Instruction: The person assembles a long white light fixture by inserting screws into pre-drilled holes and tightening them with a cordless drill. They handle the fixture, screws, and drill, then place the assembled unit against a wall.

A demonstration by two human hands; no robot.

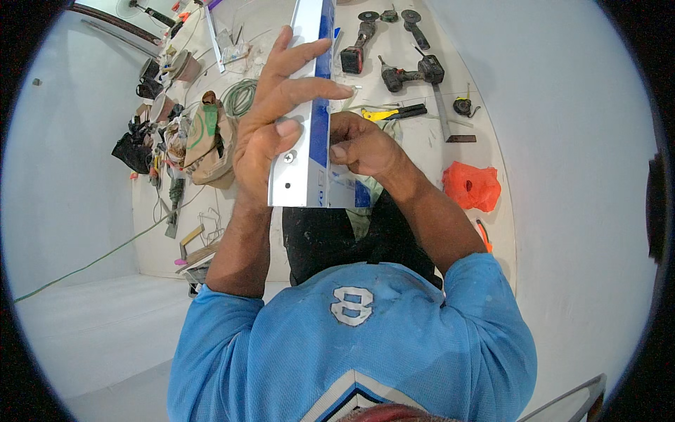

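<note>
My blue shirt (295, 337) and dark trousers (313, 239) are nearest. White profile (304, 144) with a blue film strip held upright in front of me, one end over my lap, far end past the top edge of view. Left hand (271, 116) clamped on it: fingers spread across the white face, thumb pressed on it just above a screw (288, 157). Right hand (362, 146) at the profile's right edge, fingers curled in; fingertips partly behind the profile, so can't tell if they grip anything. Profile also blocks a strip of the surface (422, 151) beyond.

Right side, going out: orange-red plastic bag (472, 186) near my right forearm, yellow-and-black hand tool (394, 112) past my right hand, metal square (443, 116), tape measure (464, 105) beside it, drill (411, 72), grinder with a red-marked battery (358, 46), second grinder (415, 29) near it.

Left side: beige bag (207, 151) close by my left forearm, coil of green cable (240, 97) just past it, black bag (132, 149) farther left, bucket (185, 67) farther out.
</note>
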